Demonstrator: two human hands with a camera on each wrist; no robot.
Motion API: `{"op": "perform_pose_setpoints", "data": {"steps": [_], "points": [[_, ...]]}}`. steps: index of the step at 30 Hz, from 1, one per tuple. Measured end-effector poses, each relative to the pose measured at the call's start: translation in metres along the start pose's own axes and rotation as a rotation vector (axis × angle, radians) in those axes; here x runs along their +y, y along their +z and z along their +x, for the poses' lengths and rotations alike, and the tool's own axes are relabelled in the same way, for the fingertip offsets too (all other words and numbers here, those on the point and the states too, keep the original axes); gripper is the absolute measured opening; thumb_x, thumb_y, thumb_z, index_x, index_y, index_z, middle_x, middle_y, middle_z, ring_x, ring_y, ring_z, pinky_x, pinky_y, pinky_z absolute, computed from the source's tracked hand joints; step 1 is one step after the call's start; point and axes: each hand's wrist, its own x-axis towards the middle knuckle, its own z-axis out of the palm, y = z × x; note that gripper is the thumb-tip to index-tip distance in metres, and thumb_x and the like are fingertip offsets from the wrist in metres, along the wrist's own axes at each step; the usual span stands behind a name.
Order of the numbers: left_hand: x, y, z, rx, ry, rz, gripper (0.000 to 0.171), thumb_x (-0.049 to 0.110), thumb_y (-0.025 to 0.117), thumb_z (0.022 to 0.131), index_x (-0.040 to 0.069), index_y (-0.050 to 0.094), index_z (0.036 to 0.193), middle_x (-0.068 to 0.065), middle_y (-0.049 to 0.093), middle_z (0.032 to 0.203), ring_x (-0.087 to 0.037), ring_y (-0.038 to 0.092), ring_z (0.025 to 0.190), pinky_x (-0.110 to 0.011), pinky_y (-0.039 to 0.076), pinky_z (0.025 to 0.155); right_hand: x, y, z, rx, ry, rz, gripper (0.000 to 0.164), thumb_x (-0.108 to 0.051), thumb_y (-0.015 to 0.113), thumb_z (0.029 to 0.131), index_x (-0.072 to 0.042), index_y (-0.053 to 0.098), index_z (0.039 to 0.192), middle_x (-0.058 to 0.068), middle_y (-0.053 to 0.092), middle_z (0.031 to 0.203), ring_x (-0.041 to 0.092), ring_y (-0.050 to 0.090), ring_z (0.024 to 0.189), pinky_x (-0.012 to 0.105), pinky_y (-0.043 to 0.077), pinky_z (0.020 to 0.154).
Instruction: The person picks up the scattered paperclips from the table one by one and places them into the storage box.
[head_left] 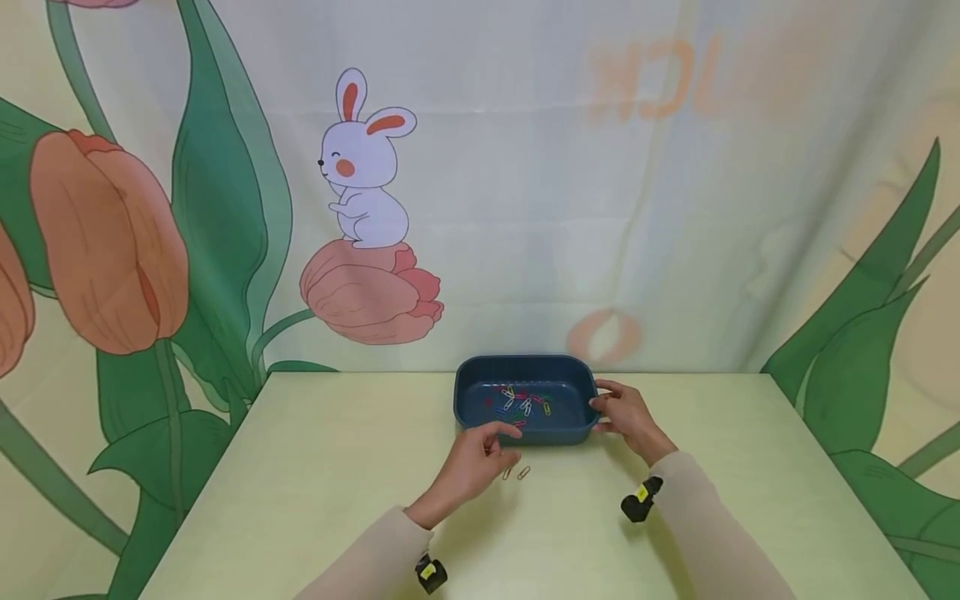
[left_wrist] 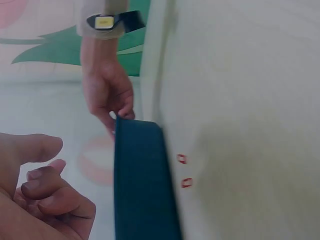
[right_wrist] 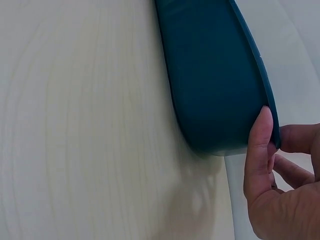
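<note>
A dark blue plastic bin [head_left: 555,435] stands at the far edge of the table, with several coloured paper clips [head_left: 527,407] scattered on its floor. My right hand [head_left: 628,417] pinches the bin's right rim between thumb and fingers, as the right wrist view also shows. Just in front of the bin's near wall hovers my left hand [head_left: 471,465]. In the left wrist view its fingers [left_wrist: 67,202] bend loosely, with nothing visible between them. Two reddish paper clips, the nearer one to the right [head_left: 524,472], lie on the table beside the left hand.
The pale yellow table [head_left: 322,467] extends to both sides of the arms. Behind it hangs a curtain [head_left: 510,208] printed with tulips and a rabbit. Black wrist cameras, one on the left [head_left: 431,574] and one on the right [head_left: 642,499], sit at the sleeves.
</note>
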Motion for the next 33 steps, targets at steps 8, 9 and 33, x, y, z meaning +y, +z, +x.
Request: {"op": "perform_pose_setpoints", "data": {"steps": [8,9,33], "points": [[-0.024,0.009,-0.007,-0.017,-0.088,0.062,0.027,0.019,0.069,0.09,0.009,0.071,0.115,0.006,0.04,0.052,-0.009,0.032,0.045,-0.023,0.027,0.046,0.0,-0.001,0.0,-0.007,0.011,-0.003,0.052,-0.01,0.056,0.097,-0.008,0.043,0.148,0.015,0.056,0.121,0.026,0.064,0.097,0.038,0.06,0.074],[-0.026,0.01,-0.007,-0.016,-0.094,0.064,0.028,0.019,0.069,0.09,0.008,0.07,0.116,0.006,0.04,0.051,-0.009,0.032,0.045,-0.023,0.027,0.046,0.0,-0.001,0.0,-0.006,0.011,-0.002,0.052,-0.01,0.056,0.097,-0.008,0.043,0.147,0.015,0.056,0.121,0.025,0.064,0.095,0.038,0.06,0.074],[-0.07,0.03,0.015,0.066,-0.097,0.213,0.023,0.009,0.073,0.078,0.002,0.071,0.1,0.002,0.052,0.064,-0.007,0.044,0.054,-0.021,0.034,0.049,-0.001,0.0,0.0,0.003,0.007,-0.006,0.052,-0.01,0.056,0.097,-0.008,0.043,0.147,0.015,0.055,0.121,0.021,0.065,0.093,0.039,0.06,0.076]]}}
